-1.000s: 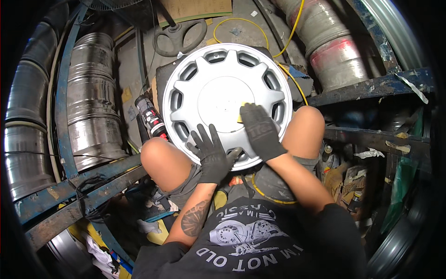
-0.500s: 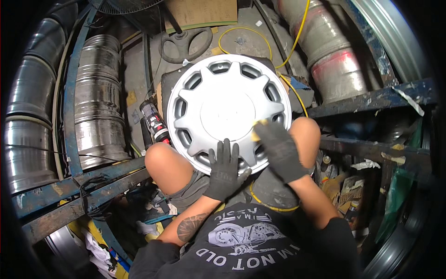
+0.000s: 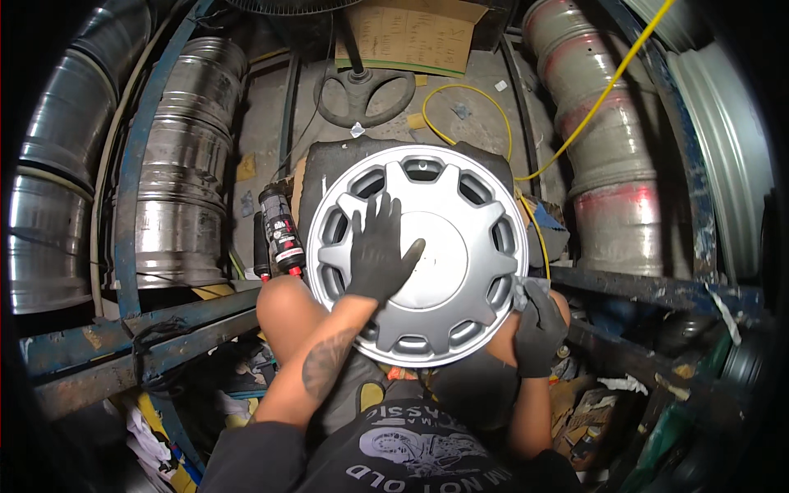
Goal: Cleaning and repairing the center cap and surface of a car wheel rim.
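Note:
A silver car wheel (image 3: 485, 238), with a ring of openings and a round centre, lies face up between my knees on a dark padded support (image 3: 308, 177). My left hand (image 3: 378, 251), in a dark glove, rests flat on the left part of its face, fingers and thumb spread. By the wheel's lower right rim, my gloved right hand (image 3: 540, 329) has its fingers bent around a small greyish piece (image 3: 532, 283), seemingly a sanding sheet. Just left of the wheel stands a dark bottle (image 3: 282, 230) with a red tip.
Stacked metal rims (image 3: 182, 164) line the left rack, and more rims (image 3: 612, 197) stand at the right. Blue metal rails (image 3: 90, 337) run along both sides. Beyond the wheel are a steering wheel (image 3: 366, 99), a cardboard sheet (image 3: 407, 37) and a yellow hose (image 3: 604, 94).
My left hand has moved from the wheel's near edge up onto its face. My right hand has shifted right and nearer to me, to the rim. The wheel appears lower in the tilted view.

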A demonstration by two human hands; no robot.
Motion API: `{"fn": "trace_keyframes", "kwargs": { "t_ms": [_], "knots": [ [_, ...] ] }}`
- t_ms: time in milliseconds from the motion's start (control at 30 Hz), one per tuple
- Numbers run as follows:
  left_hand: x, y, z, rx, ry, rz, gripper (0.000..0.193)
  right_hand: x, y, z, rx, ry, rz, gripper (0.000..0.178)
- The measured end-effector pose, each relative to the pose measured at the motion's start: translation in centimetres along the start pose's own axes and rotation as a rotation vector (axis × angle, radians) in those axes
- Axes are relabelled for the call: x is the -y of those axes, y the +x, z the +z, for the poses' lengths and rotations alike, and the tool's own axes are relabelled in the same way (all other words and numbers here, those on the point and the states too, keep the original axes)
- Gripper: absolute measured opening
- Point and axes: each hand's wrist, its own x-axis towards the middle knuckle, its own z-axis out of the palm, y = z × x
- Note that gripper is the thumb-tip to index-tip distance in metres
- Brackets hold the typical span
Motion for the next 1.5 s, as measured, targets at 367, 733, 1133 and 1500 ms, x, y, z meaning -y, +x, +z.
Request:
{"fn": "trace_keyframes", "kwargs": {
  "t_ms": [367,733,1133,1500],
  "knots": [
    [-4.2,-5.8,-0.4,0.156,-0.084,-0.179,0.09,-0.8,0.5,1.3,-0.017,-0.008,0.046,0.041],
    [-6.2,-0.1,1.0,0.169,-0.083,0.095,0.089,-0.6,0.5,1.3,0.051,-0.456,-0.215,0.035],
    [-7.1,-1.6,0.1,0.342,-0.11,0.335,0.077,0.0,1.9,1.3,-0.028,-0.032,-0.036,0.025],
    [-7.2,-0.5,1.2,0.163,-0.027,0.06,0.079,-1.1,3.4,0.4,0.184,0.081,-0.091,0.037]
  ]
}}
